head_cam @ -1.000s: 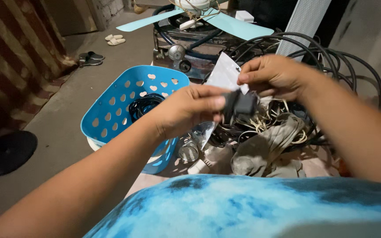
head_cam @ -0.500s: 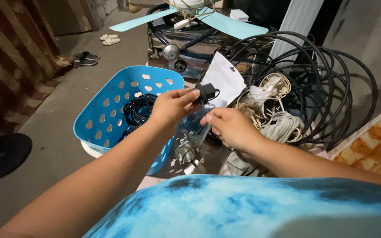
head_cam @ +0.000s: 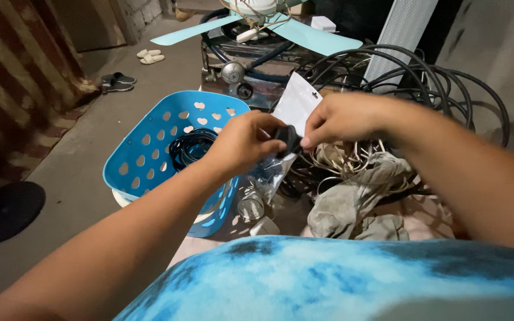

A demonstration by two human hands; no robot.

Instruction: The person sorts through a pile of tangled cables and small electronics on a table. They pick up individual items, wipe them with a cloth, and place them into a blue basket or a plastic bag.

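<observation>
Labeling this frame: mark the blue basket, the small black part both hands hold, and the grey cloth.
blue basket (head_cam: pixel 144 156): head view, on its perforated left wall.
small black part (head_cam: pixel 290 138): head view, on the bit showing between the two hands.
grey cloth (head_cam: pixel 352 196): head view, on its crumpled middle.

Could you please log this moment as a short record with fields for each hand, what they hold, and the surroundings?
left hand: left hand grips a small black part from the left
right hand: right hand pinches the same part from the right
held with it: clear plastic bag hanging below the hands
behind hands: white packet
left of hands: blue perforated basket with a black coiled cable inside
right: black cable coils, grey cloth
back: pale blue fan blades
floor: sandals
</observation>
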